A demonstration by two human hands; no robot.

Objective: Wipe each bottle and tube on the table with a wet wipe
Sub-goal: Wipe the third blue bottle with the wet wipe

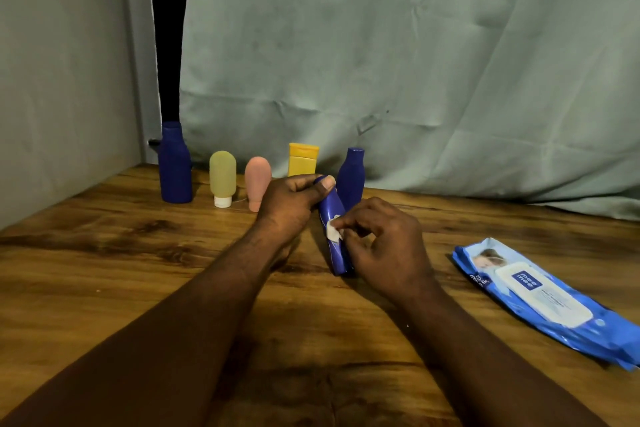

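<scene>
My left hand grips the top end of a blue tube held tilted over the table, its lower end near the wood. My right hand pinches a small white wet wipe against the tube's middle. Behind them, along the back of the table, stand a tall dark blue bottle, a green tube on its white cap, a pink tube, a yellow tube and a smaller blue bottle.
A blue pack of wet wipes lies flat on the wooden table to the right, near its edge. A grey-green cloth hangs behind the table, and a wall closes in the left side.
</scene>
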